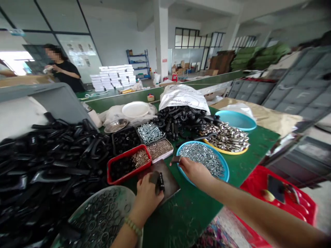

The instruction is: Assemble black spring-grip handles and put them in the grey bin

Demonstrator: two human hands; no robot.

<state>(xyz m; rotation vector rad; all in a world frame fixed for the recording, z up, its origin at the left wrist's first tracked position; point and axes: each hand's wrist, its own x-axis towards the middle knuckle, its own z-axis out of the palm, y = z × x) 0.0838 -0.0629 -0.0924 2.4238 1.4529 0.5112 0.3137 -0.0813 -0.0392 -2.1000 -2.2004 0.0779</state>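
You have two hands in view: your left hand (pixel 146 198) grips one dark piece (pixel 160 182), and your right hand (pixel 193 171) grips another dark piece (pixel 176 159). On the worktop (pixel 196 220) you have one blue bowl (pixel 223 165), a second blue bowl (pixel 235 119), one yellow plate (pixel 227 151), one red tray (pixel 134 170), one white plate (pixel 135 109) and one steel dish (pixel 116 125). You can also see one co-worker (pixel 64 69).
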